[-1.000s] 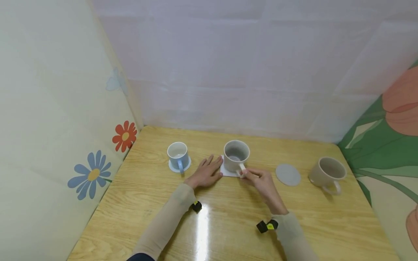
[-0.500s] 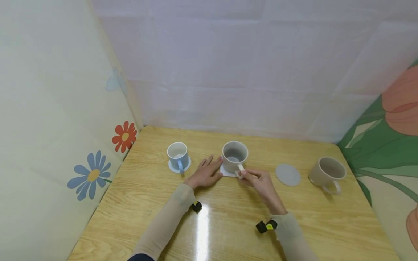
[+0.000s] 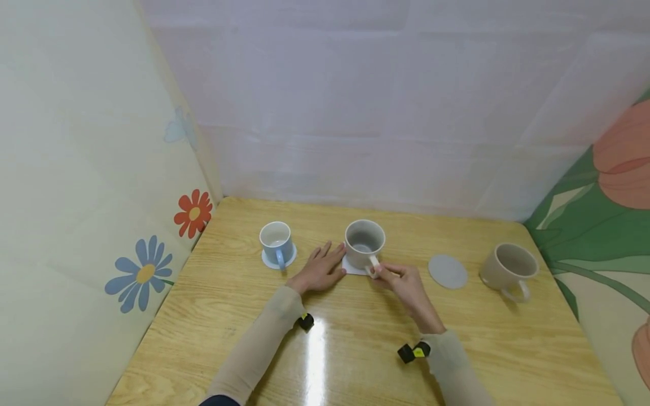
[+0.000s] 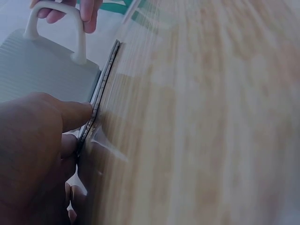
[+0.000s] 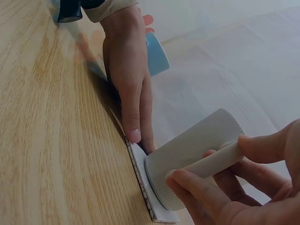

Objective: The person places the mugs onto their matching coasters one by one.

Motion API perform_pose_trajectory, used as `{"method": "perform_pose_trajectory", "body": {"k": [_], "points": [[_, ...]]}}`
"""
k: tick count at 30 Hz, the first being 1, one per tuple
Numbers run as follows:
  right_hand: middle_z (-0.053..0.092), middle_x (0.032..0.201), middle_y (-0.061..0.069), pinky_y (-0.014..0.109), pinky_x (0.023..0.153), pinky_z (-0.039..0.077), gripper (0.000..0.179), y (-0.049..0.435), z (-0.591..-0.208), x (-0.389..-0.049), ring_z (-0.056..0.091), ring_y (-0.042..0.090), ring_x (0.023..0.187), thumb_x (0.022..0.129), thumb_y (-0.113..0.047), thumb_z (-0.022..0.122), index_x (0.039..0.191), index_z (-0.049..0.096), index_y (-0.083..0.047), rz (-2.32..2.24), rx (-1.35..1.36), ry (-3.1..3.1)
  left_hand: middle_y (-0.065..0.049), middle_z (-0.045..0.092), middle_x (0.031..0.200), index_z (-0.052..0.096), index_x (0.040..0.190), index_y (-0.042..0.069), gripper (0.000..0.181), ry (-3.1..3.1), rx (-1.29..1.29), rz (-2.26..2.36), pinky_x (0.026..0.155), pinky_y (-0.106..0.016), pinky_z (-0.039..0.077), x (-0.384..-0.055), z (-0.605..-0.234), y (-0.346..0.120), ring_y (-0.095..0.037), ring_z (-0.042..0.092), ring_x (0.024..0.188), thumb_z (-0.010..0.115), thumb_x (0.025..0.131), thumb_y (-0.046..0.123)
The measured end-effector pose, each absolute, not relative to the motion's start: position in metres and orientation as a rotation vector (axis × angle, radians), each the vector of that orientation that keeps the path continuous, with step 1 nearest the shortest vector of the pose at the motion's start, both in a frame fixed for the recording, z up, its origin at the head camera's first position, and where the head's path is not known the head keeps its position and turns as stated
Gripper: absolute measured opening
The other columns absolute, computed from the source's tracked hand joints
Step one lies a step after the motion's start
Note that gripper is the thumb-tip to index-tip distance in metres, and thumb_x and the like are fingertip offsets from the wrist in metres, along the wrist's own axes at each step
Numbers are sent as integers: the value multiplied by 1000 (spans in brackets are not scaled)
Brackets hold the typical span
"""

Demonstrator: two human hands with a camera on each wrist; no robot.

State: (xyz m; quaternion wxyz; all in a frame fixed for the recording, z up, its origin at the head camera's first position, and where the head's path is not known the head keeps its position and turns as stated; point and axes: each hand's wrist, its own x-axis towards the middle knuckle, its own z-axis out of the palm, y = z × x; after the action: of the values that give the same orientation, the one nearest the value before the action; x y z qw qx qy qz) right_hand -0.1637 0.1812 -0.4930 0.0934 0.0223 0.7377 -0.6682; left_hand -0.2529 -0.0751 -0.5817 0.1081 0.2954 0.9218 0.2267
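A white-grey mug (image 3: 358, 258) stands upright on a thin white square coaster (image 3: 350, 267) at mid-table. My right hand (image 3: 408, 286) pinches the mug's handle between thumb and fingers, which the right wrist view shows at close range on the handle (image 5: 211, 161). To the left of the mug, my left hand (image 3: 320, 272) lies with extended fingers on the table, fingertips at the coaster's left edge. In the left wrist view, the left thumb (image 4: 75, 115) touches the coaster's edge beside the mug (image 4: 47, 65).
A light blue mug (image 3: 288, 248) sits on a pale round coaster (image 3: 267, 261) at the left. On the right lie a grey round coaster (image 3: 448, 272) and, past it, a beige-grey mug (image 3: 493, 270). A pale cloth wall (image 3: 376, 141) closes off the table's back.
The mug in my right hand has shifted slightly left over the square coaster, closer to my left fingertips. My left hand has stayed in place.
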Motion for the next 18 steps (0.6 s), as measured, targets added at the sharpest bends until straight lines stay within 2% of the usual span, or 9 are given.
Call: {"method": "perform_pose_trajectory", "body": {"k": [6,12,18], "points": [[67,135,36,37,100,61,34,180,-493,-163,76,12,104,109,-9,61,132,66,15,-1987,64,2186,5,10,179,17,172,20,72,2721,882,658,136,-54,-1,-253,-583,-75,-33,-1,168,39,112,52],[66,137,34,39,103,60,34,182,-495,-164,75,19,113,110,-11,60,133,67,13,-1951,74,2193,5,9,179,17,172,20,71,2715,877,659,136,-54,-2,-254,-585,-75,-33,-1,168,38,112,52],[67,137,33,38,103,60,37,182,-495,-164,76,23,114,109,-16,64,134,67,11,-1924,93,2218,1,12,180,20,172,17,71,2704,884,694,135,-55,-1,-252,-580,-75,-36,2,167,42,112,48]]}}
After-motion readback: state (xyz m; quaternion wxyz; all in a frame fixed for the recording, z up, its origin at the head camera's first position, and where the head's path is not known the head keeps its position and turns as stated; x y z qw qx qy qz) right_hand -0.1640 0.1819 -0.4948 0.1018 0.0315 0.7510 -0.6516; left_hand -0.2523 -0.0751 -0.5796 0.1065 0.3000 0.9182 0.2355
